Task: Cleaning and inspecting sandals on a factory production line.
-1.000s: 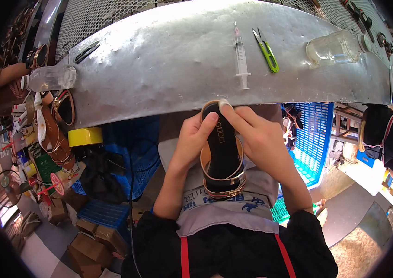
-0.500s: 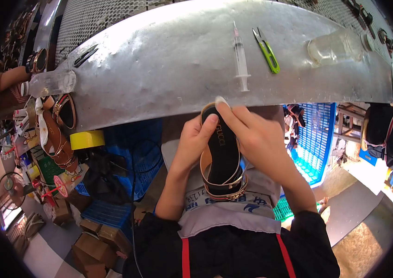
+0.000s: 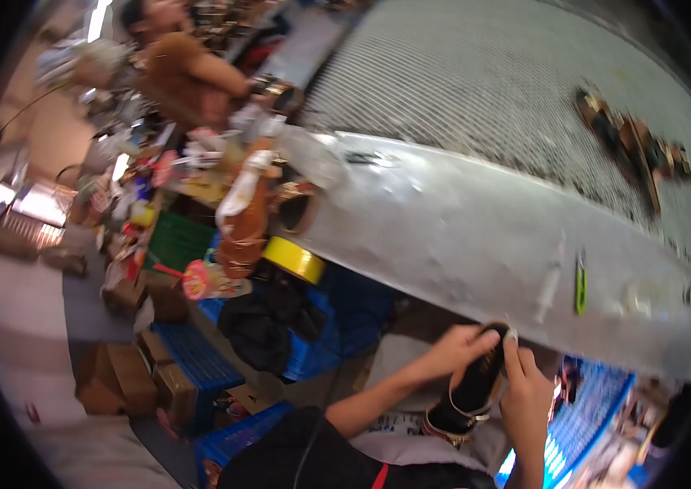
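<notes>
Sandal [image 3: 476, 387], black, pinched by left hand [image 3: 459, 349] and right hand [image 3: 525, 395] beside grey table [image 3: 459, 236].

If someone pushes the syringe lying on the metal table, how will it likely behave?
The syringe looks thin and light, so it would likely slide easily on the smooth metal table. Its round barrel may roll sideways. It seems stiff plastic.

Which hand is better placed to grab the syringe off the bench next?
Probably the right hand: its fingertips are at the toe of the black sandal, just below the syringe on the metal bench. The left hand grips the sandal's left edge, farther from the syringe.
</notes>
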Demonstrator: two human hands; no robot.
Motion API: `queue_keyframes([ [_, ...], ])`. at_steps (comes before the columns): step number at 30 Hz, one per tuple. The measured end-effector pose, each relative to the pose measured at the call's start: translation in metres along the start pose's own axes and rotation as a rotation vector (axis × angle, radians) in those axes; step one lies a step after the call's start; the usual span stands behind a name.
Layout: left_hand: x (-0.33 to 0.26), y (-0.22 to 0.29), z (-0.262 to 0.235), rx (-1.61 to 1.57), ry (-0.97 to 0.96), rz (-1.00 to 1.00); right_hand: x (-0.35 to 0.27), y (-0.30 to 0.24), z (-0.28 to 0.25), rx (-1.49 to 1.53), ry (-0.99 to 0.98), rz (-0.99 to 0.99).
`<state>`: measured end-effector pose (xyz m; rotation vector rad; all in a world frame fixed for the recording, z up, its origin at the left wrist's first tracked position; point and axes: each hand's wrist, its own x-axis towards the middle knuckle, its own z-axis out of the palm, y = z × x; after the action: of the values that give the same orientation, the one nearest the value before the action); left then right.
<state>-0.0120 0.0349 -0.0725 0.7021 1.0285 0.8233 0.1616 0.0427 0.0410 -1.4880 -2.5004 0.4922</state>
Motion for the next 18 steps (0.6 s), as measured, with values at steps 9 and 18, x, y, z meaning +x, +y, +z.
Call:
queue_keyframes([
  [9, -0.007, 0.016, -0.013, -0.068, -0.037, 0.074, 0.017, -0.018, 0.000, 0.045, 0.002, -0.046],
  [18, -0.002, 0.019, -0.009, -0.046, -0.038, 0.099, 0.023, -0.019, -0.011, 0.040, -0.003, -0.035],
])
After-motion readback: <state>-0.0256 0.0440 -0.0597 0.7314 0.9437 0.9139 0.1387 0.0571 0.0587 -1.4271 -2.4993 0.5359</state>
